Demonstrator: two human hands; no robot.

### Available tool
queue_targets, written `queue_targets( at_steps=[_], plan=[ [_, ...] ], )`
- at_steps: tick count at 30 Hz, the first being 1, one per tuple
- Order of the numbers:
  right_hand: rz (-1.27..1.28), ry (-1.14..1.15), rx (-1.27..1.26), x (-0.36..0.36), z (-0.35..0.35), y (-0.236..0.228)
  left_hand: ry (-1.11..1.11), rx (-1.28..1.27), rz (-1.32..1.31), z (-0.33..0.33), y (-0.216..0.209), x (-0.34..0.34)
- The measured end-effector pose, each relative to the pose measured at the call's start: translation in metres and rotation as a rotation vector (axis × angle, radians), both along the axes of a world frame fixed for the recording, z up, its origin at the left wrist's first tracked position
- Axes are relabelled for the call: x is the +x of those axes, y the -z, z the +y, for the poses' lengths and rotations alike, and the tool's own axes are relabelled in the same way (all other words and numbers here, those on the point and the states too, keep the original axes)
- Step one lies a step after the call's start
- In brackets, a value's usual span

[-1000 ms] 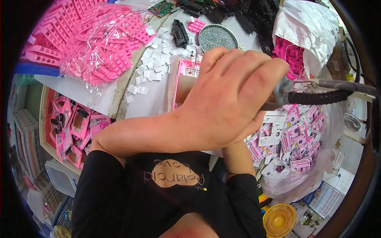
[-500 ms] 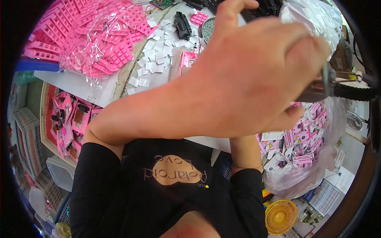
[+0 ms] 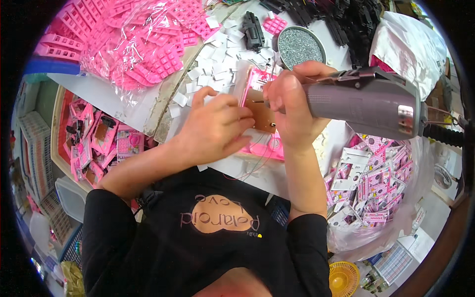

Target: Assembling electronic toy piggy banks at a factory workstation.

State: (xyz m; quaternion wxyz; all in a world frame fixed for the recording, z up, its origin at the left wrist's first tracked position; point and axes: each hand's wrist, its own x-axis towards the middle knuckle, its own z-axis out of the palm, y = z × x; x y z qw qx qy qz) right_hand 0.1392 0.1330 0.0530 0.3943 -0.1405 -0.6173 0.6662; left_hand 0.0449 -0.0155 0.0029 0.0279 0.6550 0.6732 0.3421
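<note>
A grey electric screwdriver point(image 3: 363, 101) lies sideways in my right hand point(image 3: 297, 101), its thin bit pointing left over a brown circuit board point(image 3: 262, 118). The board sits in a pink plastic casing point(image 3: 264, 148) in front of me, with thin red and dark wires looping off its near side. Beside the board's left edge is my left hand point(image 3: 217, 123), fingers bent and spread, thumb apart from them. I see nothing held in it. Whether its fingertips touch the board cannot be made out.
Loose white squares point(image 3: 213, 67), a black plastic part point(image 3: 253, 32) and a round dish of small metal pieces point(image 3: 300, 47) lie beyond the casing. Pink keypad-like parts point(image 3: 143, 44) heap at far left. A bag of printed pink-white panels point(image 3: 371, 173) stands right, a bin of pink casings point(image 3: 101, 138) left.
My left hand, earlier raised close to the camera and stretched across to the right near the screwdriver, has dropped back left beside the board. The right hand and the casing now show.
</note>
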Motion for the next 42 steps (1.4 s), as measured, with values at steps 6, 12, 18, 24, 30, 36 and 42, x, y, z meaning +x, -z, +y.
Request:
queue_targets(
  at_steps=[6,12,18,24,30,36,42],
  plan=[
    [0.001,0.011,0.065,-0.007,0.001,0.017,0.015,-0.064,0.046,-0.005,0.003,0.007],
    [0.016,-0.008,0.084,-0.013,0.0,0.016,0.004,-0.038,0.014,-0.006,0.008,0.009],
    [-0.056,-0.017,0.245,-0.011,-0.002,0.017,0.024,-0.033,0.027,-0.007,0.009,0.007],
    [-0.104,-0.101,0.202,-0.013,0.001,0.01,0.053,-0.06,-0.034,-0.006,0.001,0.003],
    [0.126,-0.17,-0.036,0.005,0.03,-0.007,0.214,-0.09,-0.065,-0.002,-0.007,0.016],
    [-0.354,0.247,0.533,0.07,0.024,-0.012,0.147,-0.305,-0.493,0.008,-0.017,0.002],
    [-0.596,-0.077,0.568,0.081,0.012,0.03,0.109,-0.388,-0.881,0.018,-0.018,-0.003]
  ],
)
